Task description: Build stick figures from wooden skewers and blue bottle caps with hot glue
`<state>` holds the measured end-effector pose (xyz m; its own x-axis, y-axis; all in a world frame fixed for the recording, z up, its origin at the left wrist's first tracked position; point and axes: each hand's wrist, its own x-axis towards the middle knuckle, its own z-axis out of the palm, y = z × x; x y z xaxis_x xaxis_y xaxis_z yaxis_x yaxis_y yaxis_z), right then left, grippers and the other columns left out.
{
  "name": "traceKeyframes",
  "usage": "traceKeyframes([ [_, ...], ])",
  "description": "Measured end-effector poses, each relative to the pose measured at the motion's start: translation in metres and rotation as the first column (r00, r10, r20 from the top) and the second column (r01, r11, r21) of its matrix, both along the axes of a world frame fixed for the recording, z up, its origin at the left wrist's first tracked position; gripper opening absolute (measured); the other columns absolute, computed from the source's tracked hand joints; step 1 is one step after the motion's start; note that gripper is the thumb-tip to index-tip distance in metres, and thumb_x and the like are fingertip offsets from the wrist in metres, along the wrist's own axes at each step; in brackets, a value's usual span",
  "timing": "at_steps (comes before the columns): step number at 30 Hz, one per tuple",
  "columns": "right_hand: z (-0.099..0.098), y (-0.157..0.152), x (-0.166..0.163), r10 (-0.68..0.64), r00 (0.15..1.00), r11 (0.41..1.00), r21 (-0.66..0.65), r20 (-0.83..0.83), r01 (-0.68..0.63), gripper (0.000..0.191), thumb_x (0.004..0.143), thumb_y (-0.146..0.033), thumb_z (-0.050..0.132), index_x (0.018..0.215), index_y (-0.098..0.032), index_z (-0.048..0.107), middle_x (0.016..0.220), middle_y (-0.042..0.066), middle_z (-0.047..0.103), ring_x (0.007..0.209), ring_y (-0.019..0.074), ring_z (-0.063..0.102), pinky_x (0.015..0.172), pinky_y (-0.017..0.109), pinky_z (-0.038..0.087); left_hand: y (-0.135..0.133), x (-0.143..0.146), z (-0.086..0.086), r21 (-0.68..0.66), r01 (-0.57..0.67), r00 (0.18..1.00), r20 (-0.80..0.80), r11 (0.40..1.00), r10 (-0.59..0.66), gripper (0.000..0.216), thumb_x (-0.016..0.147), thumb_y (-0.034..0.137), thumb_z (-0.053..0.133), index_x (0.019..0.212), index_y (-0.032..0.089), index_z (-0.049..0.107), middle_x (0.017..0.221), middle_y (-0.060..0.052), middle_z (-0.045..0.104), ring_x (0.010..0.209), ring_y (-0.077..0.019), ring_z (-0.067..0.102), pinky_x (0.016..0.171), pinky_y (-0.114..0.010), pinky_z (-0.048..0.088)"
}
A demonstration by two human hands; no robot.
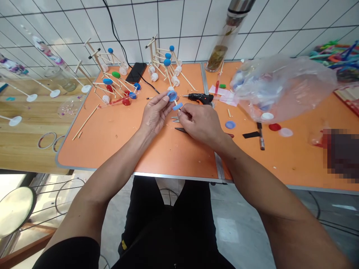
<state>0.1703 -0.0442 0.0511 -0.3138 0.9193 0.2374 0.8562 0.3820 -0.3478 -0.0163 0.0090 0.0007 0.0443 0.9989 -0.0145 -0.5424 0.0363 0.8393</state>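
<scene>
Two blue bottle caps are joined by a short pale stick (175, 102) above the table. The upper blue cap (172, 96), its hollow side facing me, is pinched by the fingers of my left hand (156, 113). Against the fingertips of my right hand (199, 118) lies the lower blue cap (177, 107), seen edge-on. My right fingers are closed around something thin with a dark tip, mostly hidden. Beneath that hand, scissors (175, 119) and a dark pointed tool (181, 130) lie partly covered. A black glue gun (199, 98) rests just behind.
Stick-and-cap frames (165, 63) stand along the back, beside a phone (136, 73). A tall bottle (220, 52) is against the tiled wall. To the right are a plastic bag (286, 89), a loose blue cap (230, 124) and a knife-like tool (261, 138).
</scene>
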Motion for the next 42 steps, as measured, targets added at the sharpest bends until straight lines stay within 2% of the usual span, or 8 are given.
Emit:
traceKeyframes([
  [4,0.003,0.001,0.001,0.000,1.000,1.000,-0.017,-0.015,0.000,0.032,0.107,-0.026,0.048,0.097,-0.022,0.078,0.095,0.010,0.081,0.079,0.0250,0.061,0.070,0.038,0.030,-0.007,0.006,0.000,0.024,0.034,0.999,-0.026,0.999,-0.034,0.011,0.098,0.024,0.091,0.109,0.026,0.090,0.134,-0.006,0.089,0.154,-0.0320,0.070,0.131,-0.049,0.060],
  [7,0.003,0.003,0.002,-0.004,1.000,0.999,-0.033,-0.025,0.003,0.033,0.107,-0.026,0.048,0.095,-0.022,0.079,0.092,0.010,0.080,0.078,0.0249,0.060,0.071,0.038,0.031,-0.012,0.010,0.002,0.036,0.042,0.998,-0.052,0.999,-0.040,0.011,0.097,0.025,0.092,0.107,0.027,0.091,0.137,-0.005,0.088,0.154,-0.0320,0.071,0.130,-0.049,0.060],
  [11,0.001,0.005,0.004,-0.022,0.999,0.999,-0.035,-0.038,0.021,0.033,0.106,-0.026,0.048,0.094,-0.021,0.079,0.088,0.010,0.078,0.076,0.0245,0.058,0.070,0.038,0.030,-0.013,0.011,0.002,0.062,0.029,0.997,-0.069,0.998,-0.025,0.014,0.094,0.028,0.095,0.107,0.027,0.090,0.138,-0.006,0.087,0.153,-0.0320,0.071,0.129,-0.048,0.061],
  [23,0.005,0.005,0.004,-0.031,0.999,0.999,-0.040,-0.035,0.030,0.033,0.105,-0.024,0.047,0.091,-0.023,0.077,0.082,0.008,0.074,0.073,0.0240,0.057,0.069,0.038,0.030,-0.014,0.014,0.000,0.123,-0.003,0.994,-0.104,0.992,0.015,0.020,0.087,0.032,0.102,0.103,0.028,0.092,0.123,-0.006,0.091,0.143,-0.0314,0.078,0.126,-0.049,0.062],
  [29,0.004,0.007,0.004,-0.057,0.996,0.998,-0.041,-0.076,0.054,0.031,0.105,-0.026,0.048,0.094,-0.022,0.077,0.088,0.009,0.077,0.078,0.0249,0.062,0.070,0.039,0.033,-0.014,0.015,0.002,0.109,-0.025,0.993,-0.110,0.994,0.037,0.018,0.087,0.031,0.101,0.102,0.027,0.092,0.122,-0.006,0.091,0.144,-0.0322,0.077,0.128,-0.051,0.061],
  [36,0.000,0.007,0.005,-0.068,0.994,0.998,-0.002,-0.091,0.068,0.033,0.112,-0.033,0.046,0.101,-0.022,0.075,0.092,0.010,0.077,0.082,0.0262,0.064,0.073,0.038,0.035,-0.015,0.015,0.001,0.183,-0.013,0.991,-0.125,0.983,0.037,0.024,0.084,0.039,0.104,0.103,0.029,0.092,0.120,-0.004,0.091,0.141,-0.0311,0.079,0.123,-0.047,0.064],
  [42,-0.002,0.008,0.006,-0.072,0.995,0.997,0.018,-0.071,0.074,0.035,0.113,-0.031,0.042,0.107,-0.022,0.075,0.094,0.011,0.077,0.084,0.0275,0.063,0.074,0.039,0.035,-0.016,0.016,0.000,0.138,-0.022,0.989,-0.141,0.990,0.042,0.030,0.083,0.041,0.104,0.106,0.027,0.092,0.127,-0.007,0.090,0.149,-0.0334,0.074,0.128,-0.050,0.060],
])
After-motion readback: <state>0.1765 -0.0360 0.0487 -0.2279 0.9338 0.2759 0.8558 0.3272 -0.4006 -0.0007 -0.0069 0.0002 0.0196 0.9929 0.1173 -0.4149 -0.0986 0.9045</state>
